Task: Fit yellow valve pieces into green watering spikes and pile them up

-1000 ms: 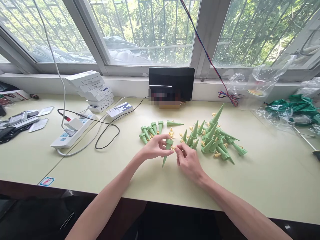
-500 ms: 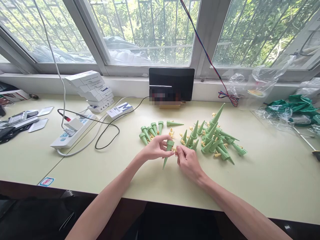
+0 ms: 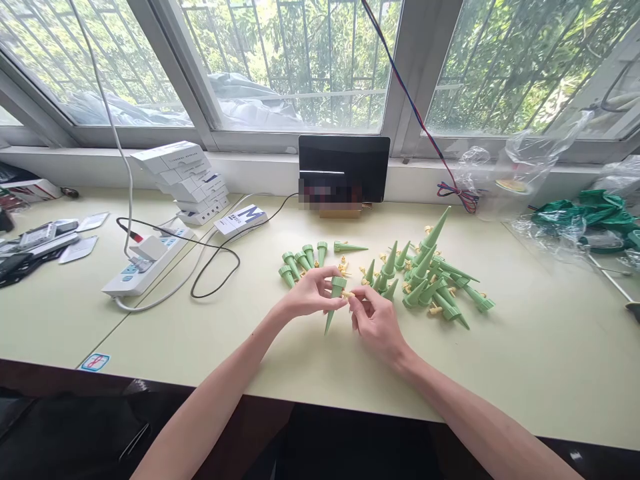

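My left hand is closed round the wide end of a green cone spike, its tip pointing down toward me. My right hand pinches a small yellow valve piece against the spike's side. Behind my left hand lies a short row of green spikes. Beyond my right hand sits a loose pile of green spikes mixed with small yellow pieces.
A dark tablet stands at the sill. A white power strip with a black cable, stacked white boxes and a small box are to the left. Clear plastic bags and green parts lie at the right.
My right hand shifted slightly at the spike's side, and its fingers turned the yellow piece a little. The left hand has kept its hold on the spike.
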{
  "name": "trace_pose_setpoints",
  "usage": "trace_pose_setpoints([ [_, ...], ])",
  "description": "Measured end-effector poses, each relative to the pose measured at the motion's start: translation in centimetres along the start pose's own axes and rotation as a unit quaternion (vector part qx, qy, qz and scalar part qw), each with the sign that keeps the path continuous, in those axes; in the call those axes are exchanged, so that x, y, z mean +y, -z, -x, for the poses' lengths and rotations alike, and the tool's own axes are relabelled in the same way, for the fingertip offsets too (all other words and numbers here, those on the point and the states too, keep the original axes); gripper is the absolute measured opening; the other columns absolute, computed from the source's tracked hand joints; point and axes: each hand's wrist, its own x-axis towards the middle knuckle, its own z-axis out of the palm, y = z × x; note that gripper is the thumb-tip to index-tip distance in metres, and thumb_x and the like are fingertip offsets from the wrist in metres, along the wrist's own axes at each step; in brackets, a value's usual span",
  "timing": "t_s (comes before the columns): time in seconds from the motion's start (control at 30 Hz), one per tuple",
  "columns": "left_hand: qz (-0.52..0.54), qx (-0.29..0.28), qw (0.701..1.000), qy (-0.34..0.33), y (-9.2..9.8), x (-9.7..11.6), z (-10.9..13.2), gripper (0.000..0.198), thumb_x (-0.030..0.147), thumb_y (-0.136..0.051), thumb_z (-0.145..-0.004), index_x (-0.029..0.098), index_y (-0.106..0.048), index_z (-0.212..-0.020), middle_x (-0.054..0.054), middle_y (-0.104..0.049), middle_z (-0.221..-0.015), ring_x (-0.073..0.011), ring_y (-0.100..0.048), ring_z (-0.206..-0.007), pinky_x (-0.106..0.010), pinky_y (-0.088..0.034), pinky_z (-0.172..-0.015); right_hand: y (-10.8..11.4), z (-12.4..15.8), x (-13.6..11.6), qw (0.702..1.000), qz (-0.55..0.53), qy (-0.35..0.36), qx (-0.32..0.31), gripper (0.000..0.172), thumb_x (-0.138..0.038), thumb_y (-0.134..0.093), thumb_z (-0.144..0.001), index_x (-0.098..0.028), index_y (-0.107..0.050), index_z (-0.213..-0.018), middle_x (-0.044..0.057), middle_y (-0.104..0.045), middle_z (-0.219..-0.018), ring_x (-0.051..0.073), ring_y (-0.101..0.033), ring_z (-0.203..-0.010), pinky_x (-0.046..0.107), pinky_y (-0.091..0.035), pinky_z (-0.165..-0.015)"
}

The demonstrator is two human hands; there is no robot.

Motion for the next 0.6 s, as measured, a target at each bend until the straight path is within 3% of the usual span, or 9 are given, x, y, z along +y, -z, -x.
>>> trace_pose_setpoints([
  [0.6, 0.007, -0.025, 1.0, -0.006, -0.14, -0.41, -0.06, 0.028, 0.024, -0.072, -0.075, 0.014, -0.056, -0.095, 0.003, -0.054, -0.068, -0.0061, -0.051, -0.051, -0.015, -0.042, -0.042, 0.24, -0.12, 0.32, 0.997, 0.06, -0.032, -0.022, 0.034, -0.041, -0.04, -0.099, -0.021, -0.047, -0.072, -0.004, -0.045, -0.049, 0.011, -0.041, -0.044, 0.024, -0.032, -0.048],
])
